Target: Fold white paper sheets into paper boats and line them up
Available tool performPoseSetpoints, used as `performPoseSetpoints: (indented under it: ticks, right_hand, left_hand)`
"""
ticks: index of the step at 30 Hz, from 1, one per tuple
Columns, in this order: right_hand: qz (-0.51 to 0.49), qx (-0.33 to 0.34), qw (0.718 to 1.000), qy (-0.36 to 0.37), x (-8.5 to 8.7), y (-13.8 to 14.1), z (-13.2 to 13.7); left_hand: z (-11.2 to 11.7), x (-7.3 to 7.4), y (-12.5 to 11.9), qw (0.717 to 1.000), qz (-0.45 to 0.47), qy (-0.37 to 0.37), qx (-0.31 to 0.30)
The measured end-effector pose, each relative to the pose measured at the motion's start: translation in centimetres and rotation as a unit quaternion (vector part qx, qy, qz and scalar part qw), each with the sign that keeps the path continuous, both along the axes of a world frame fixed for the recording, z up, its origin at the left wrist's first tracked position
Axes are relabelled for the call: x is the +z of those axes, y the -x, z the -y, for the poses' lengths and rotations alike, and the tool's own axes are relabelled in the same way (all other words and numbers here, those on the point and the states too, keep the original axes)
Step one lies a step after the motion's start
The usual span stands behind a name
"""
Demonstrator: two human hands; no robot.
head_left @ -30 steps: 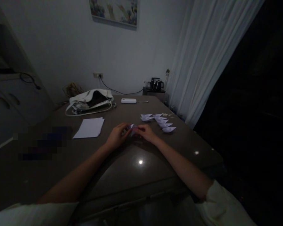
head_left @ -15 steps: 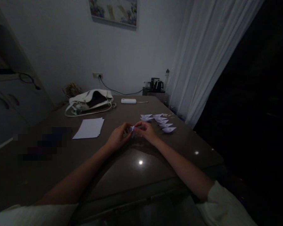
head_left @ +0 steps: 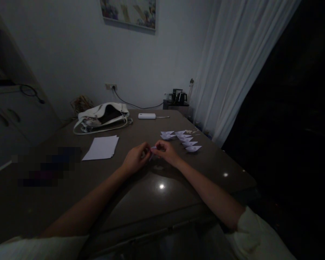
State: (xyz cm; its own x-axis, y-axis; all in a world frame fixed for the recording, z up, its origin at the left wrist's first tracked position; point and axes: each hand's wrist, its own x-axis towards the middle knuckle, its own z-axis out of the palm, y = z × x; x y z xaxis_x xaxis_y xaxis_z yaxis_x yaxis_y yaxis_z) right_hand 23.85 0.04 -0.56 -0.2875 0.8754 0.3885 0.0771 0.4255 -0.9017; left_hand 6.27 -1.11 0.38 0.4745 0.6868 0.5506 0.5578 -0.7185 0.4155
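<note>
A small folded piece of white paper (head_left: pixel 153 148) is pinched between my two hands, just above the table. My left hand (head_left: pixel 137 157) grips its left side with thumb and fingers. From the other side my right hand (head_left: pixel 166 151) closes on it, and the fingers cover most of the paper, so its exact shape is hidden. Several white folded paper boats (head_left: pixel 193 148) stand in two rows to the right, beyond my right hand. To the left lies a stack of white paper sheets (head_left: pixel 100 148), apart from my left hand.
On the brown table (head_left: pixel 141 202), a white handbag (head_left: pixel 103 117) lies at the back left and a white power bank (head_left: pixel 147 116) with a short cable at the back. Small pale scraps (head_left: pixel 191 131) lie behind the boats. A white curtain (head_left: pixel 233 65) hangs at the right.
The folded paper has turned a little between my fingers, and less of it shows. My hands have stayed in nearly the same place. The boats and sheets have not moved.
</note>
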Motion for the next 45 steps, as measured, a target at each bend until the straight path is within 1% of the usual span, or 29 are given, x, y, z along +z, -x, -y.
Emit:
performPoseSetpoints:
  ticks: [6, 11, 15, 19, 23, 27, 29, 32, 34, 39, 42, 45]
  right_hand:
    - [0.019, -0.002, 0.999, -0.029, 0.01, -0.04, 0.02]
    - [0.028, -0.009, 0.999, -0.021, -0.01, 0.04, 0.13]
    - [0.030, -0.016, 0.999, -0.015, -0.30, 0.05, -0.02]
    - [0.052, -0.036, 0.997, -0.045, -0.60, 0.00, -0.32]
    - [0.071, -0.059, 0.994, -0.057, -0.58, 0.11, -0.29]
    - [0.062, -0.052, 0.994, -0.078, -0.46, 0.21, -0.15]
    - [0.056, -0.045, 0.993, -0.090, -0.48, 0.16, -0.22]
    - [0.047, -0.060, 0.993, -0.089, -0.50, -0.01, -0.44]
    - [0.036, -0.071, 0.994, -0.072, -0.42, -0.08, -0.51]
    - [0.022, -0.046, 0.998, -0.028, 0.01, 0.02, -0.12]
    - [0.028, -0.048, 0.998, -0.032, 0.14, 0.10, 0.06]
    - [0.032, -0.056, 0.997, -0.045, 0.16, 0.09, 0.00]
  left_hand:
    - [0.00, 0.06, -0.12, 1.000, -0.002, -0.004, -0.001]
    - [0.11, 0.13, -0.07, 1.000, -0.016, -0.021, 0.001]
    - [0.27, 0.19, -0.08, 0.998, -0.040, -0.042, 0.011]
    - [0.32, 0.16, -0.20, 0.995, -0.064, -0.070, 0.016]
    - [0.26, 0.07, -0.24, 0.989, -0.099, -0.107, 0.015]
    - [0.34, 0.14, -0.25, 0.984, -0.123, -0.129, 0.014]
    - [0.47, 0.26, -0.28, 0.984, -0.122, -0.126, 0.010]
    - [0.59, 0.37, -0.34, 0.989, -0.099, -0.105, 0.009]
    - [0.53, 0.32, -0.35, 0.993, -0.073, -0.086, 0.018]
    - [0.11, -0.10, -0.20, 0.996, -0.041, -0.061, 0.039]
    - [0.06, -0.19, -0.11, 0.996, -0.039, -0.060, 0.053]
    - [0.28, -0.03, -0.16, 0.994, -0.052, -0.081, 0.058]
